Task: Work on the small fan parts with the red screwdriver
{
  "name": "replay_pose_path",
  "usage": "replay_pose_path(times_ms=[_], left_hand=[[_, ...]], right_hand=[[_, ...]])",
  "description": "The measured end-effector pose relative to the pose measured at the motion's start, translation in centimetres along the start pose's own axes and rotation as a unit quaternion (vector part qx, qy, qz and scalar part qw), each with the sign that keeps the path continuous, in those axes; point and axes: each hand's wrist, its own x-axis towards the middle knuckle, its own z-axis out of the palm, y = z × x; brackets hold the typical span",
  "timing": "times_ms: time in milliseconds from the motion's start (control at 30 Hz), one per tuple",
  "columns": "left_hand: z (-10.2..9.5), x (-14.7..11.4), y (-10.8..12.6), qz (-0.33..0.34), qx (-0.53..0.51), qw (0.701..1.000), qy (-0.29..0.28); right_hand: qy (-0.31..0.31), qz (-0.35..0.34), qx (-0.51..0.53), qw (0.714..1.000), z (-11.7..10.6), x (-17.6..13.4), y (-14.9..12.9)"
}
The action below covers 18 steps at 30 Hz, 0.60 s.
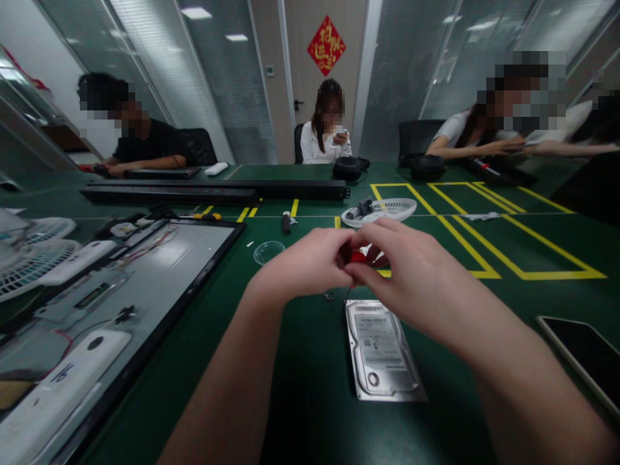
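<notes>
In the head view my left hand and my right hand meet in front of me, fingers curled together. Between them shows a small red-handled tool, mostly hidden by the fingers. A thin dark shaft seems to run down from it toward the top left corner of a silver hard drive. The drive lies flat on the table, label side up, below my hands. Several tiny screws lie left of its top edge.
At left lies a large opened display panel with white units on it. Beyond my hands are a clear round lid, a white basket with dark parts, and long black bars. A phone lies at right. People sit across the green table.
</notes>
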Motion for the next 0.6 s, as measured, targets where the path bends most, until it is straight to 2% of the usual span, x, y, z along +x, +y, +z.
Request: replay_pose_path(times_ms=[100,267,467,600], left_hand=[[0.09,0.0,-0.09,0.002,-0.012,1.0,0.002],[-0.07,-0.17,-0.05,0.009,-0.007,1.0,-0.027],[0.0,-0.08,-0.23,-0.003,-0.023,1.0,-0.013],[-0.08,-0.16,-0.1,0.004,-0.02,1.0,-0.011]], right_hand=[[-0.001,0.011,-0.016,1.0,0.01,0.18,-0.01],[-0.018,-0.012,-0.003,1.0,-0.12,0.05,0.14],[-0.006,0.003,-0.01,1.0,0.14,0.12,0.06],[-0.014,-0.013,-0.002,1.0,0.2,0.23,0.08]])
